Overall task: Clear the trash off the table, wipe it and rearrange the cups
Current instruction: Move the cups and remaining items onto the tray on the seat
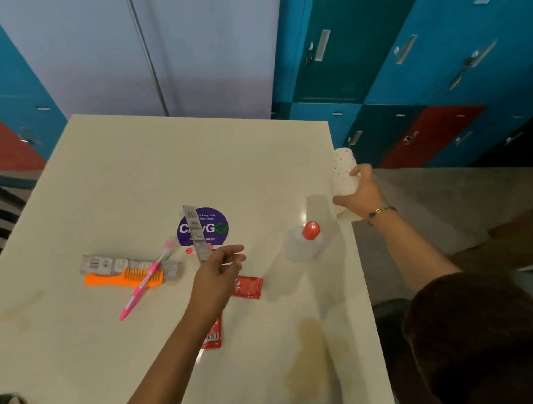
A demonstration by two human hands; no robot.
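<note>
My left hand (219, 267) is over the middle of the white table (164, 161) and pinches a narrow grey wrapper strip (195, 231) that stands upright. At the table's right edge, my right hand (361, 190) grips a stack of white paper cups (343, 171) with red dots, tilted and lifted off the surface. A longer grey wrapper (108, 265) lies flat at the left. Two red sachets lie under my left forearm, one (248, 287) to the right of the wrist and one (213, 336) nearer me.
An orange comb (121, 279) and a pink toothbrush (146, 282) lie across the grey wrapper. A clear bottle with a red cap (306, 243) stands near the right edge. A purple sticker (212, 227) marks the centre. Yellowish stains (310, 363) show nearby. Lockers stand behind.
</note>
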